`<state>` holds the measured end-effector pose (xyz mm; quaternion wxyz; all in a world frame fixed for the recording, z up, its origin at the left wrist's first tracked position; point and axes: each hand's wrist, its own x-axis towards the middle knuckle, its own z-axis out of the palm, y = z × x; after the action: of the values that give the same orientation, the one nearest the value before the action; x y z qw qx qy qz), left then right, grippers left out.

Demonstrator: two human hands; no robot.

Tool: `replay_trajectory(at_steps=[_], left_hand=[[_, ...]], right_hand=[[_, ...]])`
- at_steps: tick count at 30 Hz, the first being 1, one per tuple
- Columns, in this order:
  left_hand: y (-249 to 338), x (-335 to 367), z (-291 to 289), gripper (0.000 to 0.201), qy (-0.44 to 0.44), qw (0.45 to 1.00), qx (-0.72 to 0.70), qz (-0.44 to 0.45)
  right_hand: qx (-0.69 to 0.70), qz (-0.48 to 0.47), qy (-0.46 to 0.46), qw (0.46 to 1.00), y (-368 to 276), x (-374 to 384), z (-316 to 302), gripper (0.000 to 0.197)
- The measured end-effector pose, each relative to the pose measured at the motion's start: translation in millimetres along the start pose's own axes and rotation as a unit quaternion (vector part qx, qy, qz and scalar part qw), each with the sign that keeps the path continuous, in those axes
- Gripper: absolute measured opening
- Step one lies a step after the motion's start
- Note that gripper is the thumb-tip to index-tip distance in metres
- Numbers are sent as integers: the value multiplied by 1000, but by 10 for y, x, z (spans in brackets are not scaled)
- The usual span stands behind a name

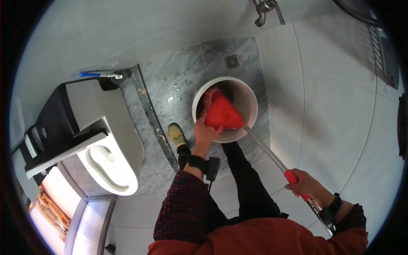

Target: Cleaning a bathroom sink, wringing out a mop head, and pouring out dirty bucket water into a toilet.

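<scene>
A mop with a red triangular head and pinkish-red chenille pad is tilted into a round white bucket on the floor. At the head's near left edge, my left hand is closed on the mop's edge and fringe; its fingertips are partly hidden. The silver pole runs down to the right, where my right hand wraps round its red grip. The far part of the pad lies inside the bucket, against its inner left wall. How much water the bucket holds cannot be seen.
A metal tap juts from the far wall. Beyond the bucket lies a floor drain. A raised dark sill crosses the wet marble floor on the left, before a toilet. A blue-handled brush is at far left.
</scene>
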<state>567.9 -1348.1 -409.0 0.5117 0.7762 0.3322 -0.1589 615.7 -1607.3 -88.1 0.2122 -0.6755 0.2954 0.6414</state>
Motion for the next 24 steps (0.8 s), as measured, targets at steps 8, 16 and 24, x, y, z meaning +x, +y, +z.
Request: replay_trajectory(at_steps=[8, 16, 24], left_hand=[[-84, -22, -247, 39, -54, 956, -280, -70], [123, -160, -317, 46, -24, 922, 148, 357], [396, 191, -824, 31, -274, 854, 221, 382]], right_hand=[[119, 0, -44, 992, 6, -150, -12, 39], [78, -11, -37, 996, 234, -37, -24, 42], [107, -11, -73, 992, 290, -41, -120, 42]])
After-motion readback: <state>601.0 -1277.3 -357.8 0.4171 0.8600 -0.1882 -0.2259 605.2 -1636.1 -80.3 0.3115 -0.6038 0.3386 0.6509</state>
